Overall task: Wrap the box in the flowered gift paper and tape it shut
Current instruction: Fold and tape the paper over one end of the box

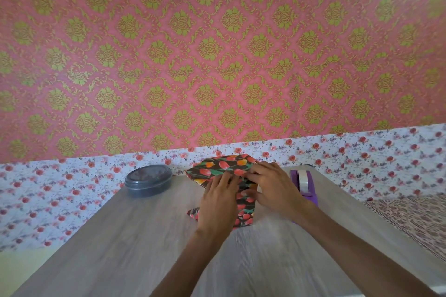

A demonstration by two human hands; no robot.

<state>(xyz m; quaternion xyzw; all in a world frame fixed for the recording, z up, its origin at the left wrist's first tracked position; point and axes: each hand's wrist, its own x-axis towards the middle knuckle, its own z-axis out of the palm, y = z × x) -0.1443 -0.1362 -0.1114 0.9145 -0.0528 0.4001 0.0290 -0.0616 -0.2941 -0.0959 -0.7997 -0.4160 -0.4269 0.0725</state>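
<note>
The box is covered by dark gift paper [218, 166] printed with red and orange tulips, in the middle of the table. The box itself is hidden under the paper. My left hand [218, 200] lies flat on the paper's near side with straight fingers pressing it down. My right hand [270, 187] rests on the right side, its fingers spread over the folded paper edge and the thumb against the front flap. A loose paper flap [245, 214] hangs toward me between my hands. A purple tape dispenser [305, 184] with a clear roll stands just right of my right hand.
A round grey lidded container [148, 182] sits at the table's far left. The wood-grain table [120, 248] stands against a wall papered in pink damask above a rose-print band. A patterned cloth [415, 219] lies at the right, off the table.
</note>
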